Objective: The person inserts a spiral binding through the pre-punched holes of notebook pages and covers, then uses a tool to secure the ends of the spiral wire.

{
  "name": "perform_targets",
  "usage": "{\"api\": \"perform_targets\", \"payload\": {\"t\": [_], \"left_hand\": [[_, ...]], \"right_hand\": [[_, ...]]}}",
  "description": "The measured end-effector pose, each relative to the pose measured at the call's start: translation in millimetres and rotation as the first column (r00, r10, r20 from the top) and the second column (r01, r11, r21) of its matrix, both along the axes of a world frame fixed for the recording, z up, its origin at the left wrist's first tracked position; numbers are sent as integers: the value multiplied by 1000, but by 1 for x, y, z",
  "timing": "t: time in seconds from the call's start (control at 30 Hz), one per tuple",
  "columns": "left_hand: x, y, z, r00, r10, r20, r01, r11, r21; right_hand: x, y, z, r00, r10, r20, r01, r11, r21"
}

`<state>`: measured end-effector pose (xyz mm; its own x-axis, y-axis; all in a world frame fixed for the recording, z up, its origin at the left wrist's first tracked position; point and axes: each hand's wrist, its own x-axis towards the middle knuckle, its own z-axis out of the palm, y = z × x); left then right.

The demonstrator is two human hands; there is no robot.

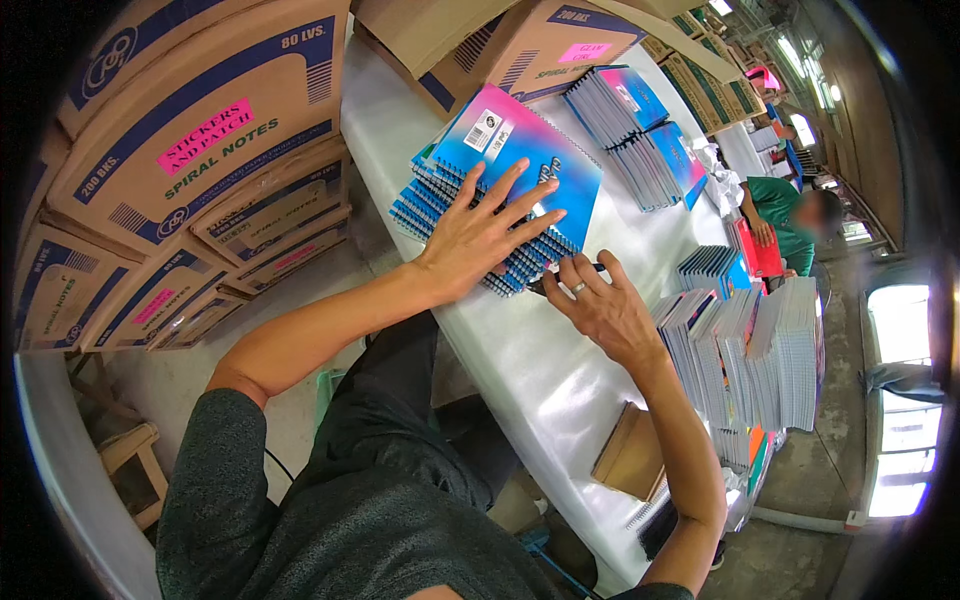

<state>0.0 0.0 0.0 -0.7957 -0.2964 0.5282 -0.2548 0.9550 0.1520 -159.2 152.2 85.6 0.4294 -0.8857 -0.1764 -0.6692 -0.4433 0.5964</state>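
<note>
A stack of spiral notebooks (570, 170) with blue and pink covers lies on the pale-covered table, coil edges toward me. The lower notebooks are fanned, so several rows of dark coils show. My left hand (480, 230) rests on the top cover and coils with its fingers spread. At the near right corner of the stack, my right hand (600, 310), with a ring on one finger, is closed around a small dark hand tool (538, 286). The tool's tip is beside the coil ends. Fingers hide most of it, so its kind cannot be made out.
Cardboard cartons (200, 130) are piled at left; an open carton (530, 50) stands behind the notebooks. More notebook stacks (650, 140) sit at far right, with tall stacks (740, 350) near my right forearm. A brown cardboard piece (630, 450) lies nearby. Another person (785, 220) handles a red notebook.
</note>
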Motion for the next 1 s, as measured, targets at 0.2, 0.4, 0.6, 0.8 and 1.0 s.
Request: {"api": "perform_targets", "payload": {"t": [0.2, 0.4, 0.6, 0.8, 1.0], "left_hand": [[-3, -1, 1, 999, -25, -29, 26, 998, 52], [5, 2, -1, 1000, -19, 17, 18, 999, 30], [8, 4, -6, 1000, 13, -5, -13, 1000, 7], [8, 5, -4, 1000, -16, 21, 15, 999, 41], [6, 4, -6, 1000, 12, 13, -12, 1000, 8]], "right_hand": [[41, 6, -13, 894, -448, -10, 447, 892, 62], [28, -6, 14, 969, -121, 214, 146, 984, -105], [5, -4, -10, 993, 36, 109, -34, 999, -28], [3, -3, -9, 993, 114, 33, -112, 992, -50], [52, 13, -42, 862, -500, 86, 503, 864, -20]]}}
